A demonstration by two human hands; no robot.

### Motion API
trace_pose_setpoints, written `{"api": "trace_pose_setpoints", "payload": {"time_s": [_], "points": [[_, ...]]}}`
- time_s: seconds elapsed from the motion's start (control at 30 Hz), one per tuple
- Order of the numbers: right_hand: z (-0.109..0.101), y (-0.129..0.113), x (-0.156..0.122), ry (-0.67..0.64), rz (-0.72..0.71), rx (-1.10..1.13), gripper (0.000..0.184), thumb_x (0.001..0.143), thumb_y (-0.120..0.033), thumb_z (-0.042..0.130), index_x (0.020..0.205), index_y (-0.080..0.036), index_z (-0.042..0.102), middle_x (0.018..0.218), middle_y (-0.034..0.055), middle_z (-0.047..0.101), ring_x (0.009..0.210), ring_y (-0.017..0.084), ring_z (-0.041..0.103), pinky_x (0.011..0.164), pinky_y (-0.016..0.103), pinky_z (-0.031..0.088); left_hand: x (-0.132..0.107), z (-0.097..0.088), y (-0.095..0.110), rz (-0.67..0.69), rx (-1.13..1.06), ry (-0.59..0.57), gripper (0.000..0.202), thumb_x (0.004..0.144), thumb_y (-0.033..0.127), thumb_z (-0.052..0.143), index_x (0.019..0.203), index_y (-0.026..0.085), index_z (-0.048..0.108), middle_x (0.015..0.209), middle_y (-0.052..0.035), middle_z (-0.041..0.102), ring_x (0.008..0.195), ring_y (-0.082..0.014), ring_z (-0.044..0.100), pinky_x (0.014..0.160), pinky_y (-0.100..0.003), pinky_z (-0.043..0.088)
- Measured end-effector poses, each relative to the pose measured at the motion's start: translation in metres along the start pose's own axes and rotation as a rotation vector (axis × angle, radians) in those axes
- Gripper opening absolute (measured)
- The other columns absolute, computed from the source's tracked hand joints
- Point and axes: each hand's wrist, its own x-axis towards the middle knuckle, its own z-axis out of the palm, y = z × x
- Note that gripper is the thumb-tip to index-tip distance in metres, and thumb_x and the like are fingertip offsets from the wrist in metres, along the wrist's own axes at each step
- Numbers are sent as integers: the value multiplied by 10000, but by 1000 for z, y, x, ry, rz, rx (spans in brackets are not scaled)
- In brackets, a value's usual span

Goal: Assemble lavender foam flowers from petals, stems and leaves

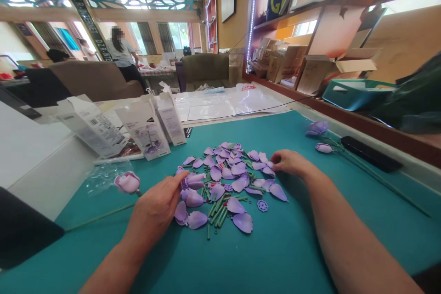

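A pile of loose purple plastic petals [234, 170] and short green stem pieces [217, 213] lies in the middle of the teal table mat [275, 248]. My left hand [156, 206] is closed on a partly built purple flower piece [193, 180] at the pile's left edge. My right hand [289, 161] rests at the pile's right edge, fingers curled and pinching at a petal. A finished purple bud on a green stem [127, 182] lies to the left of my left hand.
Two more purple flowers on long stems [319, 128] lie at the right beside a black remote-like bar [370, 154]. White product boxes [144, 128] stand behind the pile. Shelves with cartons and a teal bin [354, 94] run along the right. A person stands far back.
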Motion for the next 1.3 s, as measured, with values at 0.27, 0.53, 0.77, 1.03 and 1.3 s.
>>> {"api": "trace_pose_setpoints", "payload": {"time_s": [0.27, 0.53, 0.77, 1.03, 1.3], "points": [[2, -2, -2, -36, -36, 50, 74, 648, -229, 647, 692, -206, 592, 739, 23, 662, 678, 177, 581, 571, 264, 383, -1, -2, 5, -26, 9, -14, 370, 962, 230, 297, 1205, 155, 564, 996, -74, 700, 880, -197, 667, 762, -297, 533], [-5, -7, -5, -52, -72, 207, 80, 698, -203, 603, 769, -184, 634, 765, 20, 665, 707, 157, 588, 625, 250, 424, -1, -1, 4, -11, 23, -20, 383, 971, 247, 279, 1189, 159, 581, 973, -69, 707, 837, -198, 675, 702, -294, 531], [-3, -18, -4, -12, -71, 375, 187, 764, -247, 552, 895, -171, 662, 818, 29, 697, 693, 137, 615, 578, 214, 443, 1, 0, 2, -2, 17, -25, 411, 975, 298, 265, 1187, 161, 590, 1017, -75, 711, 874, -207, 684, 715, -292, 530], [-2, -15, -3, 113, 25, 346, 249, 782, -244, 497, 923, -170, 688, 893, 65, 720, 735, 162, 644, 571, 220, 440, 0, 1, 2, -11, 32, -17, 410, 957, 284, 290, 1202, 171, 599, 965, -68, 714, 805, -209, 687, 649, -277, 521], [-9, -23, -11, 21, -9, 169, 215, 763, -235, 524, 861, -159, 699, 857, 67, 714, 747, 177, 624, 583, 237, 420, 1, 1, 2, -7, 45, -10, 406, 953, 280, 288, 1191, 173, 600, 951, -67, 718, 786, -216, 688, 638, -282, 515]]}}
